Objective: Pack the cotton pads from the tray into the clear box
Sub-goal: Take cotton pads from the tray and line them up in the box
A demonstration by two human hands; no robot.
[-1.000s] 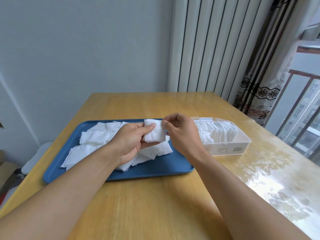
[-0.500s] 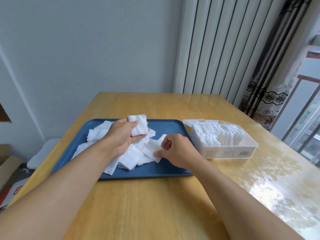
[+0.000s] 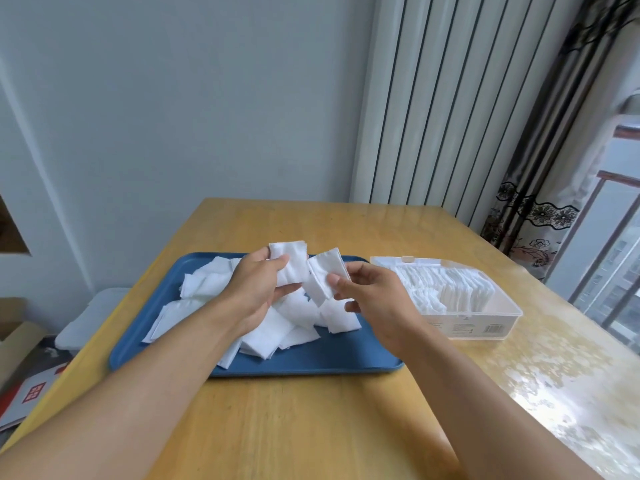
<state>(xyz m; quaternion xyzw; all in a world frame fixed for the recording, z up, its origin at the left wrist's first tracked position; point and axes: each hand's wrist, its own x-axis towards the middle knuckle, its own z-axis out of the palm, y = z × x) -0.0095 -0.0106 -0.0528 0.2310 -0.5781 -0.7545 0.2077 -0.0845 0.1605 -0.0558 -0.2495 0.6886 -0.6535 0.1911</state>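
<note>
Head view: above the blue tray (image 3: 194, 271) of loose cotton pads (image 3: 273, 334) on the counter (image 3: 311, 427), left hand (image 3: 254, 292) grips a stack (image 3: 289, 261) of pads, right hand (image 3: 374, 296) pinches one pad (image 3: 323, 277), beside the part-filled clear box (image 3: 485, 320).

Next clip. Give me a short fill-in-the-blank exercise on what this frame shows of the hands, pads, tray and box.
1. The loose cotton pads lie on a tray coloured ____.
2. The clear box stands to the ____ of the tray.
3. The left hand and right hand each hold a cotton ____.
4. The clear box already holds a row of ____.

Missing words: blue; right; pad; pads
</note>
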